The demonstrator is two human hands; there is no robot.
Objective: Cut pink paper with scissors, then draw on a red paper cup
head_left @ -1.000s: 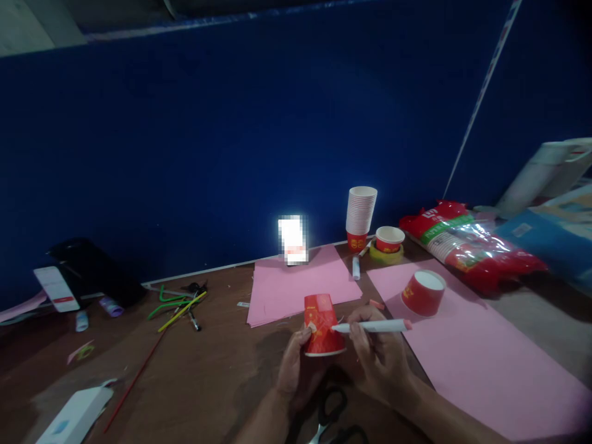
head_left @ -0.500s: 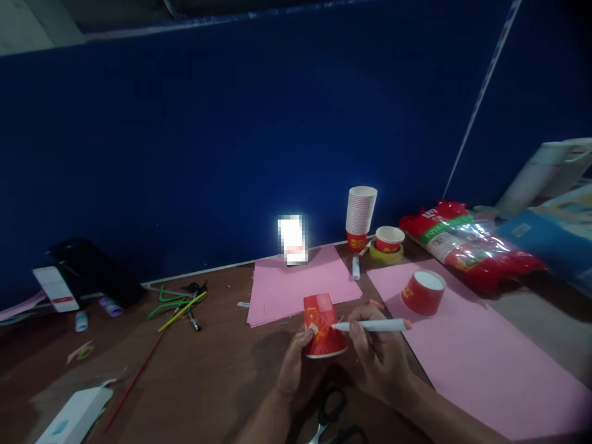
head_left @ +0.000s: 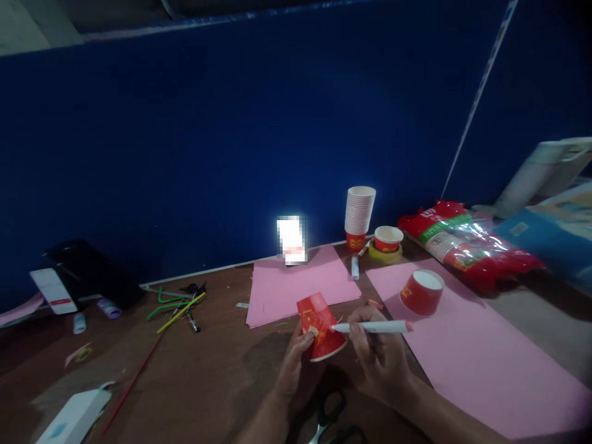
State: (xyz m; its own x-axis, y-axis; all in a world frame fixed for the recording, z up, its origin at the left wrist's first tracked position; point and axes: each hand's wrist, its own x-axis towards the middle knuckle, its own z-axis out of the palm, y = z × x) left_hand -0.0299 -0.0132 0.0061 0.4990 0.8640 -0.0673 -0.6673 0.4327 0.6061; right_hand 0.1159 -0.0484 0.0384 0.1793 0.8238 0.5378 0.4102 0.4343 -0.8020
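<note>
Gripped in my left hand (head_left: 295,364) is a red paper cup (head_left: 319,325) with gold print, its white rim turned down toward me and its base pointing away. My left thumb presses on its side. My right hand (head_left: 377,351) is closed around a white marker (head_left: 382,327) with a pinkish-red end. The marker's tip meets the cup's side or lies very close to it; I cannot tell which. Below both hands lie black-handled scissors (head_left: 332,407), partly cut off by the bottom edge.
Behind the hands lies a stack of pink paper (head_left: 277,296). To the right, a cut red cup piece (head_left: 420,293) stands on a pink sheet (head_left: 490,357). Further back are stacked paper cups (head_left: 359,213) and a red plastic package (head_left: 472,246). Pipe cleaners (head_left: 180,313) lie at left.
The cup has tilted, its base end swinging a little to the left while my left hand keeps hold. The marker stays at the cup's side, nearly unmoved.
</note>
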